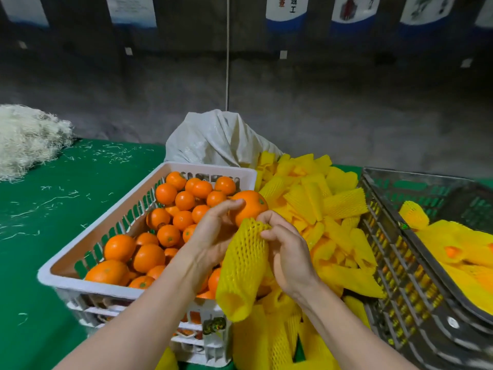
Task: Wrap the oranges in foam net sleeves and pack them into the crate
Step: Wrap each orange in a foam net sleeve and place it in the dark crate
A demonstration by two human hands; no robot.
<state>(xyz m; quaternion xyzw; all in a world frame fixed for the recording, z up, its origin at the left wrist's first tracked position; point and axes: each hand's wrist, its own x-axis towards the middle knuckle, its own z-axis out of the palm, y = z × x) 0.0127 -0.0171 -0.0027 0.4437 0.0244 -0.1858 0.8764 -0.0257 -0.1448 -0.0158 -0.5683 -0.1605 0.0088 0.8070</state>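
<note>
My left hand (213, 233) grips a large orange (250, 206) above the right edge of the white crate (88, 247), which is full of several bare oranges. My right hand (285, 249) pinches the top rim of a yellow foam net sleeve (244, 268) that hangs down just below the orange. The sleeve's upper opening touches the underside of the orange. To the right stands a dark grey crate (400, 265) holding several sleeved oranges (453, 249).
A heap of loose yellow foam sleeves (317, 204) lies between the two crates. Behind it sits a white woven sack (216, 140). A pile of pale shredded fibre (24, 140) rests at the far left on the green table (53, 209).
</note>
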